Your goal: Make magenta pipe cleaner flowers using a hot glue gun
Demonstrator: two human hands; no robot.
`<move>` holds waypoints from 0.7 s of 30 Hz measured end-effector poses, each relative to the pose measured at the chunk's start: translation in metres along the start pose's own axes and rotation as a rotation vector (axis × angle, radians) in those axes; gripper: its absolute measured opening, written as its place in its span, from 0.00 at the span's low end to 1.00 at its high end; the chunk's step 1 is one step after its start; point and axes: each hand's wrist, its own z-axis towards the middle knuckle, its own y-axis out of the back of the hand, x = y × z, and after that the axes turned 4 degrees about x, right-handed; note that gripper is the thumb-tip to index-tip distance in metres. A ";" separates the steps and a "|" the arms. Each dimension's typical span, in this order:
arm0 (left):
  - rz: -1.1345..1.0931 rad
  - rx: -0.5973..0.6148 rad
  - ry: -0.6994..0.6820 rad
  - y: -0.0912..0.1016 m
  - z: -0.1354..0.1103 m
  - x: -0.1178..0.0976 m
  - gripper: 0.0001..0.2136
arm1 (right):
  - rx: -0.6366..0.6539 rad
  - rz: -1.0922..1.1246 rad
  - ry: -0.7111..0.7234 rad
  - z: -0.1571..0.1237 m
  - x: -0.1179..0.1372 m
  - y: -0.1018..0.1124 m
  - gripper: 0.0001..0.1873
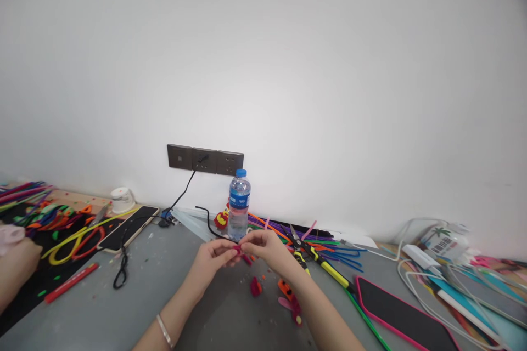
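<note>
My left hand (212,263) is closed in a pinch on a small magenta fuzzy piece (236,250), in front of the water bottle (239,205). A bent black pipe cleaner (209,224) runs from the upper left down to the fingertips of my right hand (265,249), which pinch its end against the magenta piece. The fingers partly hide where the two meet. On the grey table below lie a small dark-pink piece (256,287) and an orange and pink fuzzy figure (288,293).
Yellow-handled scissors (325,269) and loose pipe cleaners (346,255) lie to the right, near a pink-edged phone (403,312). At left are another phone (129,227), a black cable (121,269), a red marker (72,282) and another person's hand (18,263).
</note>
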 end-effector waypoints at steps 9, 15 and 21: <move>0.108 -0.021 -0.065 -0.002 -0.002 -0.005 0.15 | 0.049 -0.060 -0.047 0.001 -0.001 -0.003 0.06; 0.100 -0.004 -0.028 0.000 0.000 0.001 0.17 | 0.098 -0.063 -0.065 -0.003 0.003 -0.001 0.07; 0.085 0.007 -0.036 0.001 0.001 0.004 0.17 | 0.102 -0.073 -0.061 -0.003 0.003 0.000 0.06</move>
